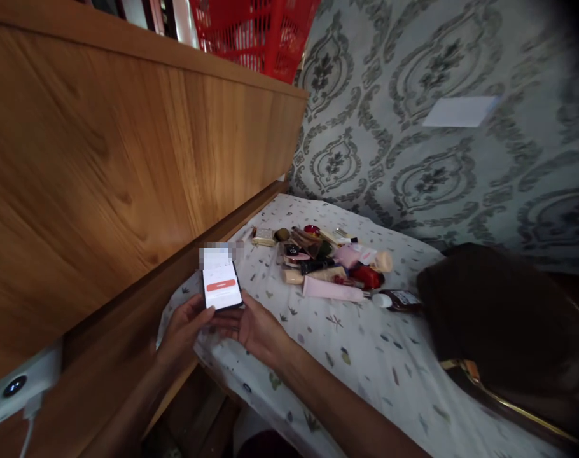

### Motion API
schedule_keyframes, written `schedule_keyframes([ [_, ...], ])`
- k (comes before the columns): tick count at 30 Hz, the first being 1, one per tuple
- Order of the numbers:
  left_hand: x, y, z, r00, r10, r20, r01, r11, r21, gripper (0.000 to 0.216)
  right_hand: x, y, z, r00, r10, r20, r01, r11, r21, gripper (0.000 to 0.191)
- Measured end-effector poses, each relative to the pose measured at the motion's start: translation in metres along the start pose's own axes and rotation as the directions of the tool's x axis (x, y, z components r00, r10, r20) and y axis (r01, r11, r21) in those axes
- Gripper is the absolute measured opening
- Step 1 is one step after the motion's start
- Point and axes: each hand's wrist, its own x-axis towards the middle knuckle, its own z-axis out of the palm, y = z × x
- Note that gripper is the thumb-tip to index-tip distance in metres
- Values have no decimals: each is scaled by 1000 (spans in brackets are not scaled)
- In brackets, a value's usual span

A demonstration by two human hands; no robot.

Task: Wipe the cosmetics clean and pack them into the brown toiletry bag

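Note:
A smartphone [221,298] with a lit white screen and an orange-red button is held over the near left edge of the cloth-covered surface. My left hand [187,324] grips its lower left side, thumb at the bottom of the screen. Fingers of my right hand [258,327] wrap the lower right corner and pass beneath it. To the right of the phone lies a pile of cosmetics, among them a pink tube [332,289], a red item [367,277] and a brown bottle with a white cap [401,300].
A wooden panel [127,165] rises on the left, with a red plastic basket [256,32] above it. At the right sits a dark brown bag [499,324] with gold trim. A white device with a cable [22,385] is at lower left. Patterned wallpaper [413,146] stands behind.

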Motion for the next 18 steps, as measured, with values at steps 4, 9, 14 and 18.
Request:
schedule_keyframes([
  [4, 10, 7, -15, 989, 6, -149, -11, 999, -33, 50, 31, 0, 12, 999, 46, 7, -46, 999, -2, 43],
  [9, 16, 12, -29, 974, 59, -218, -71, 996, -51, 46, 51, -1, 27, 997, 70, 8, -70, 998, -3, 39],
  [14, 22, 12, -37, 955, 48, -294, -76, 994, -82, 45, 63, 0, 33, 997, 71, -17, -72, 997, -26, 38],
  [18, 27, 8, -42, 929, 16, -370, -65, 991, -120, 45, 75, 3, 32, 999, 46, -2, -46, 999, -22, 30],
])
